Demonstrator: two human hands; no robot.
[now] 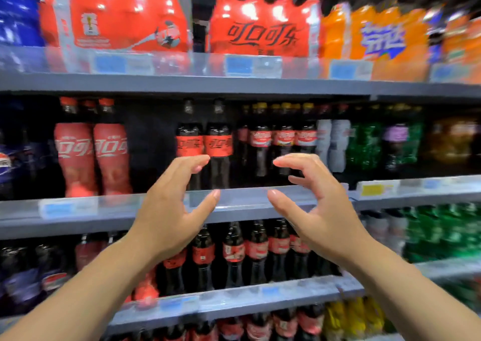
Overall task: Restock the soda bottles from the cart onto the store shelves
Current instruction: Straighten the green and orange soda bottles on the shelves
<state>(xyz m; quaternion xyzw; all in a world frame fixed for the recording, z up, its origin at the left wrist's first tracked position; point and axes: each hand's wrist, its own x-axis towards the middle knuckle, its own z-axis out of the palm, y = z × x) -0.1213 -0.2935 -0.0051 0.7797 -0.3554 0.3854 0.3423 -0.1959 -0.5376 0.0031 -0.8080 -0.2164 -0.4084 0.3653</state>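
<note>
My left hand (171, 210) and my right hand (320, 210) are raised side by side in front of the middle shelf (242, 200), both empty with fingers curved apart. Just behind my left fingertips stand two dark cola bottles with black caps and red labels (204, 142). To their left are two red-wrapped cola bottles (91, 155), with a dark gap between the two pairs. Behind my right fingers stands a row of cola bottles with yellow caps (283, 137). The cart is out of view.
The top shelf (234, 85) holds red shrink-wrapped cola packs (263, 25) and orange soda packs (377, 36). Green and clear bottles (364, 145) fill the middle shelf's right side. Small cola bottles (234, 254) line the lower shelf, with more rows below.
</note>
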